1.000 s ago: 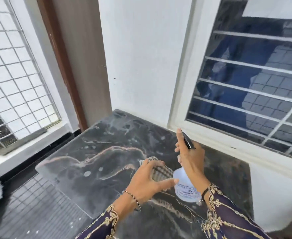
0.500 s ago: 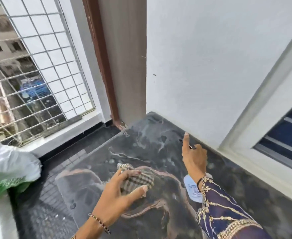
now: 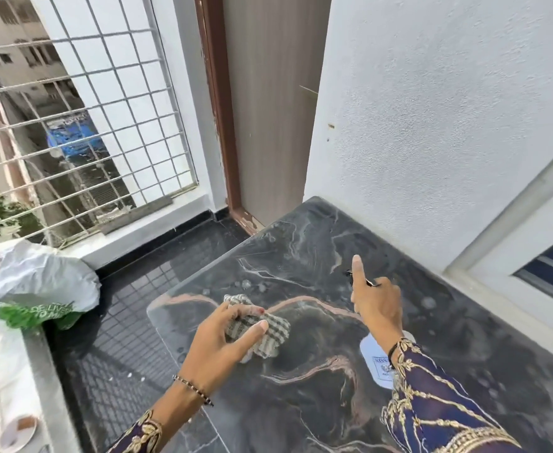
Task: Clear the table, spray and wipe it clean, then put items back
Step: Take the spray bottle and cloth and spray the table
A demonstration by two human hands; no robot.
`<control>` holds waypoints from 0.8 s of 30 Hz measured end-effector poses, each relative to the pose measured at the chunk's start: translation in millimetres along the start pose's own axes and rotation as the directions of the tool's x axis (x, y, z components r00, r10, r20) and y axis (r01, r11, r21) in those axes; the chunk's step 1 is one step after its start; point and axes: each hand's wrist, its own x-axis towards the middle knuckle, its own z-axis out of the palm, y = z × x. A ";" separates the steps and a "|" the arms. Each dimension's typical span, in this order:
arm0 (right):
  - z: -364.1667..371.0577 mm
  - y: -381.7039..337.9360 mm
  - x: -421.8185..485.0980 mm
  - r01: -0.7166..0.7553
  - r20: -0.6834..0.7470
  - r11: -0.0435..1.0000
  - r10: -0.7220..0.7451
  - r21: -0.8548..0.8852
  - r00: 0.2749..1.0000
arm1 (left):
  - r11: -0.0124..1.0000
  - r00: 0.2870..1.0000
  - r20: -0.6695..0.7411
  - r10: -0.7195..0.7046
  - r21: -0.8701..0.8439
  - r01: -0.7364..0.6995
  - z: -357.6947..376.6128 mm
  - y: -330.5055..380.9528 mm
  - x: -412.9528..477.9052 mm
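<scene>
Table (image 3: 317,243), dark marbled slab: bare of items, droplets scattered near its far-left corner, so clearing looks done and spraying is under way. View has swung left since a second ago; a white bag (image 3: 39,286) on the ledge now shows. Right hand (image 3: 378,305) grasps the spray bottle (image 3: 374,354), forefinger raised, nozzle aimed toward the far-left corner. Left hand (image 3: 222,341) has carried the checked cloth (image 3: 262,325), clenched, toward the left edge. Judgement: wiping comes next.

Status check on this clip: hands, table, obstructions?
Left hand gripping checked cloth. Right hand holding spray bottle, index raised. Marble table cleared, droplets showing.
</scene>
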 end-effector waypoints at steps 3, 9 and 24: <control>9.3 -7.4 -27.9 -0.022 0.076 0.996 0.016 0.081 0.997 | 0.999 1.000 0.002 0.015 0.047 -0.015 -27.9 -14.1 -12.2; 35.6 -26.2 -86.2 0.014 0.022 1.000 -0.015 0.027 1.000 | 0.996 0.999 -0.027 -0.026 0.090 0.028 -87.0 -46.5 -42.0; 62.7 -25.9 -181.2 0.141 0.041 0.988 -0.143 0.064 0.989 | 0.998 0.996 -0.060 -0.060 -0.016 0.059 -154.2 -78.8 -95.2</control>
